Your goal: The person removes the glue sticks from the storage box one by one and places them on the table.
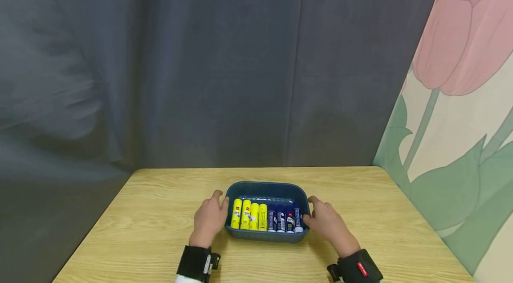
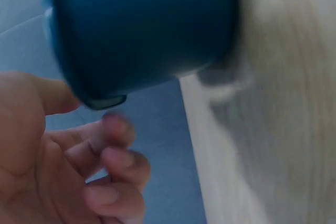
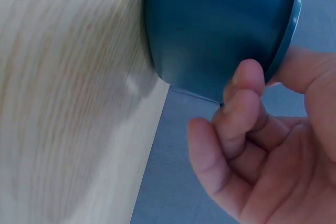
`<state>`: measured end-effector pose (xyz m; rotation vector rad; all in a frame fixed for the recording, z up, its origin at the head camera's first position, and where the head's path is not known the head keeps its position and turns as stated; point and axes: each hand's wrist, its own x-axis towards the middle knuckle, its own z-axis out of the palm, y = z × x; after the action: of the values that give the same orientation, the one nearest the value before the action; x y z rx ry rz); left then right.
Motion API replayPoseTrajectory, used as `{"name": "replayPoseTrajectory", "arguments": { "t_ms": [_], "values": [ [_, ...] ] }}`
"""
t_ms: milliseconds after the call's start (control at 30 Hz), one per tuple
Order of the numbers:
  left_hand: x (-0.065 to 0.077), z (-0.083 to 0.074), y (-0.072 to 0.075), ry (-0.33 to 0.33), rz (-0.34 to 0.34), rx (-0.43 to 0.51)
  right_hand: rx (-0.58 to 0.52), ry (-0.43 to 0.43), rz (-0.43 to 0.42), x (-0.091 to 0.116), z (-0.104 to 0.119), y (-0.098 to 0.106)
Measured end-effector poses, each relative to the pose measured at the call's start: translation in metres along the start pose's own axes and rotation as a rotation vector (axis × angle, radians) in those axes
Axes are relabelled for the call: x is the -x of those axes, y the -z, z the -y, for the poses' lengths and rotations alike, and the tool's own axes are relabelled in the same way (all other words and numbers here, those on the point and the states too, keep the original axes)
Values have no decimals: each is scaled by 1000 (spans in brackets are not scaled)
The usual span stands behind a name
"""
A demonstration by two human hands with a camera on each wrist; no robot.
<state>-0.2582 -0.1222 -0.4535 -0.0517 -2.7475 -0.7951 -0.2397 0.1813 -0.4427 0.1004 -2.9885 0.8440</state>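
Note:
A dark blue plastic bin (image 1: 266, 236) stands on the wooden table between both hands. Inside lies a row of glue sticks: several yellow glue sticks (image 1: 254, 217) on the left and several dark blue glue sticks (image 1: 281, 219) with white ends on the right. At the bin's left end is my left hand (image 1: 209, 219), its thumb at the rim and its loosely bent fingers just off the outer wall in the left wrist view. My right hand (image 1: 327, 223) pinches the right rim, thumb over the edge and fingertips (image 3: 248, 74) against the outside wall.
The light wooden table (image 1: 152, 225) extends around the bin. Behind its far edge hangs a dark grey curtain (image 1: 224, 73), which also runs down the left side. To the right stands a wall painted with a pink tulip (image 1: 445, 42). Black bands (image 1: 194, 263) are on both wrists.

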Motion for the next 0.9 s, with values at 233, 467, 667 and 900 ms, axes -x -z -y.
{"name": "replayPoseTrajectory", "arguments": {
  "t_ms": [233, 467, 667, 900],
  "values": [
    [3, -7, -10, -53, 64, -25, -17, -31, 11, 1, -3, 2],
    [9, -15, -18, -43, 90, -46, 23, -41, 33, 2, -5, 9],
    [10, -20, -22, -55, 105, -54, 78, -55, 31, 6, 0, 16],
    [11, -23, -21, -49, 106, -71, 128, -78, -10, 4, 11, 20]
  ]
}}
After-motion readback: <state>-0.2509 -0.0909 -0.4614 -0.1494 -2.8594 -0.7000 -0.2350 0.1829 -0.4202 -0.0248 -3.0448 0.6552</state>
